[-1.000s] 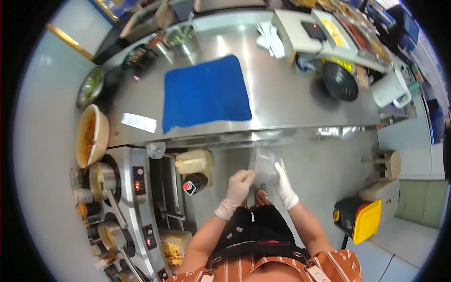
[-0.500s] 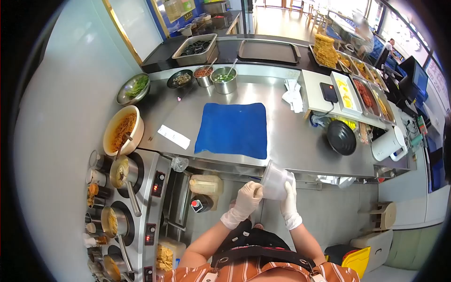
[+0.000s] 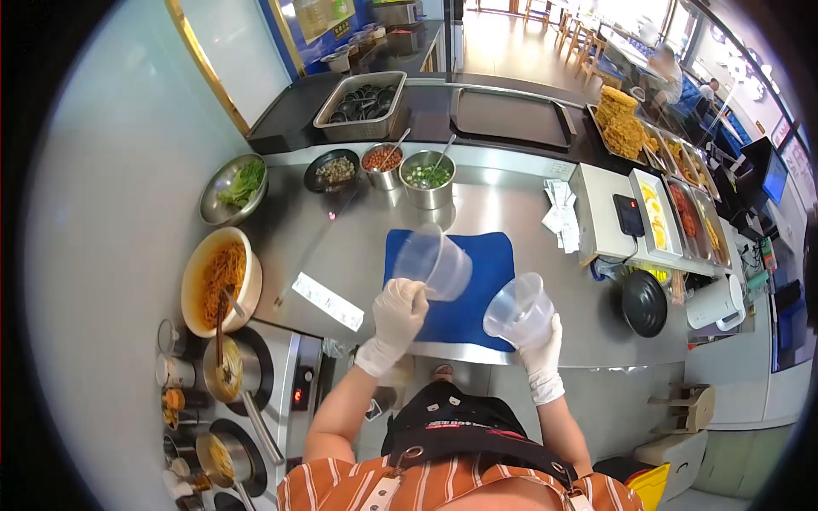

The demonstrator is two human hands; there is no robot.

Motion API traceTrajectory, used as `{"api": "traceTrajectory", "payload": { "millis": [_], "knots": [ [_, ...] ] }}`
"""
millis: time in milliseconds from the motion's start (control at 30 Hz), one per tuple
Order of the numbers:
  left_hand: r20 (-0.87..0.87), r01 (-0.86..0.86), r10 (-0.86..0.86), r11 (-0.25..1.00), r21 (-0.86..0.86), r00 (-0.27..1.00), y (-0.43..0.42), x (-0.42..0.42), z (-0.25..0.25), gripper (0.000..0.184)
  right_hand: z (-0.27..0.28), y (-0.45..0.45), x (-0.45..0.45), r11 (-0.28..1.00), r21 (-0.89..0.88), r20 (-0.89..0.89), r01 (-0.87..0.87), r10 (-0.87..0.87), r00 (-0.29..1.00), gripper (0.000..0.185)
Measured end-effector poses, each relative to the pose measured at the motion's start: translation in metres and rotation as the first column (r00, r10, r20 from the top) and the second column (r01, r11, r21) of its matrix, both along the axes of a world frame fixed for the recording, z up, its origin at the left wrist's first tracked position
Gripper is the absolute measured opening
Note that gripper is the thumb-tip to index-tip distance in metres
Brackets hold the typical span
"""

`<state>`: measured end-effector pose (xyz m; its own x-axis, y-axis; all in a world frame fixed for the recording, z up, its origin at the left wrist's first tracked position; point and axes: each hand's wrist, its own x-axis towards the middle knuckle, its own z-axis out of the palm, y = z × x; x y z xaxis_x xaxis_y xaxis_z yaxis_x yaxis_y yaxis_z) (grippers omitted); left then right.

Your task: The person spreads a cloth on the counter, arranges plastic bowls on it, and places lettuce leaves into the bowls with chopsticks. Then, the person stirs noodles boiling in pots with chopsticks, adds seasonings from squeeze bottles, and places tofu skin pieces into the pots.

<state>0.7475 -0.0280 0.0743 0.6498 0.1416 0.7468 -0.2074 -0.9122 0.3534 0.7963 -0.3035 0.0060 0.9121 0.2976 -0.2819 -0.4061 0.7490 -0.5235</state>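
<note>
My left hand (image 3: 397, 322), in a white glove, pinches the rim of a clear plastic tub (image 3: 436, 266), which is tilted over the blue cloth (image 3: 471, 322). A second clear tub (image 3: 520, 312) is gripped in my gloved right hand (image 3: 543, 345), its open mouth facing up and to the left, above the cloth's right edge. The two tubs are apart. Both look empty. A printed paper slip (image 3: 328, 301) lies on the steel counter, left of the cloth.
Noodles fill a large bowl (image 3: 252, 285) at the left, above pots (image 3: 247, 362) on burners. Along the counter's back stand a bowl of greens (image 3: 209, 192) and metal pots of toppings (image 3: 429, 198). A black bowl (image 3: 644, 304) is at the right. Two people sit far off.
Both hands have risen from in front of the counter to above the blue cloth. The stacked tubs are now separated, one in each hand. The view has shifted too.
</note>
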Motion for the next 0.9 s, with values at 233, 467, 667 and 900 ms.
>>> {"api": "traceTrajectory", "payload": {
  "millis": [233,467,667,900],
  "knots": [
    [-0.165,0.0,0.092,0.872,0.49,0.982,0.079,0.069,-0.069,0.017,-0.004,0.023,0.029,1.0,0.009,-0.041,0.02,-0.02,0.999,0.065],
    [-0.193,0.089,-0.039,0.962,0.26,0.981,0.051,0.064,-0.044,0.028,-0.017,0.04,0.056,0.995,0.069,-0.051,-0.068,0.071,0.996,0.069],
    [-0.269,0.263,-0.438,0.823,-0.503,0.858,-0.051,0.054,-0.005,0.015,-0.014,0.038,0.069,0.986,-0.098,0.014,-0.134,0.136,0.991,0.063],
    [-0.313,0.142,-0.565,0.619,-0.772,0.764,-0.092,0.057,-0.02,0.013,-0.028,0.016,0.077,0.973,-0.142,-0.01,-0.184,0.184,0.983,0.044]
  ]
}}
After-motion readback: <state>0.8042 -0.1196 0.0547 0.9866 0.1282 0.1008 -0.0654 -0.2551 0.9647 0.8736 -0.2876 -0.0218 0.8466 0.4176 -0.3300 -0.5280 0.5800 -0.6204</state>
